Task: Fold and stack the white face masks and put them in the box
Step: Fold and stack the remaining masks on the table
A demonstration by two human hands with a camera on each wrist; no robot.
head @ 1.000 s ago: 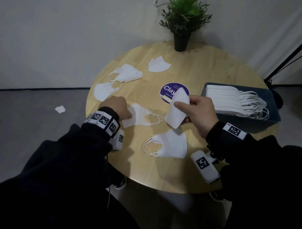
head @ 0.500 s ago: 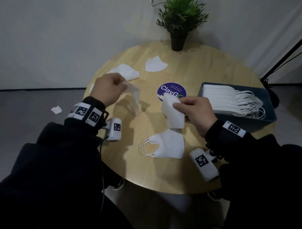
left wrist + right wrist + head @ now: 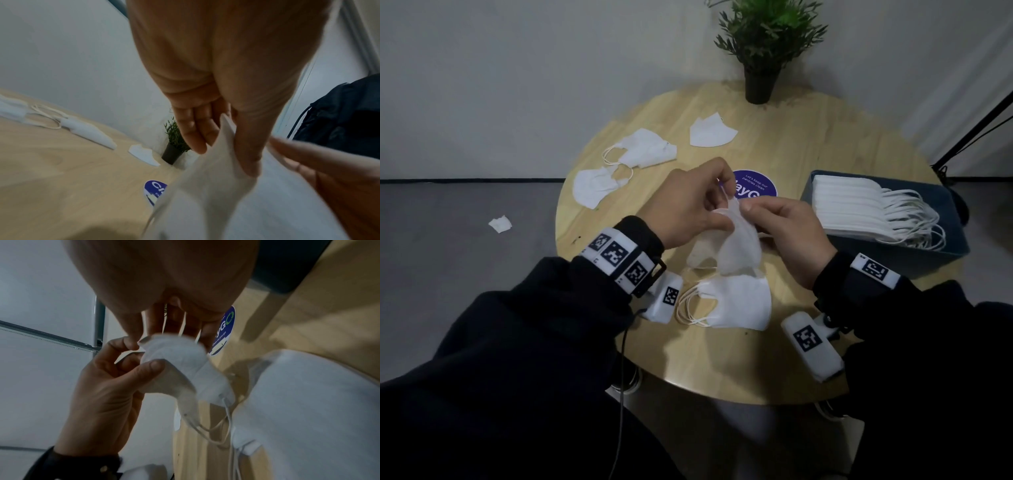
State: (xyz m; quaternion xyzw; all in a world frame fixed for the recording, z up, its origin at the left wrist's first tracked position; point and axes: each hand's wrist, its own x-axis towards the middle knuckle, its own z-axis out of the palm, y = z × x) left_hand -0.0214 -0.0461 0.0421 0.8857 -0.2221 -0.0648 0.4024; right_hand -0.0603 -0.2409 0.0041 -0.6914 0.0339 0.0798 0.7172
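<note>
Both hands meet above the middle of the round table [image 3: 825, 137]. My left hand [image 3: 722, 205] pinches a white mask [image 3: 702, 253] between thumb and fingers. My right hand [image 3: 748, 207] pinches a folded white mask [image 3: 739, 250] by its top edge, pressed against the left one. The right wrist view shows the held masks [image 3: 180, 356] with ear loops hanging down. A small pile of folded masks [image 3: 736, 301] lies on the table under the hands. The dark blue box [image 3: 928, 255] at the right holds a row of folded masks [image 3: 859, 205].
Loose masks lie at the far left [image 3: 643, 147], [image 3: 595, 185], and another [image 3: 710, 132] near a potted plant [image 3: 763, 51] at the back edge. A round purple sticker [image 3: 755, 186] is on the tabletop. A white scrap [image 3: 500, 224] lies on the floor.
My left hand picked a mask up off the table, lifted it, and brought it right to meet the folded mask in my right hand. The right hand shifted slightly left.
</note>
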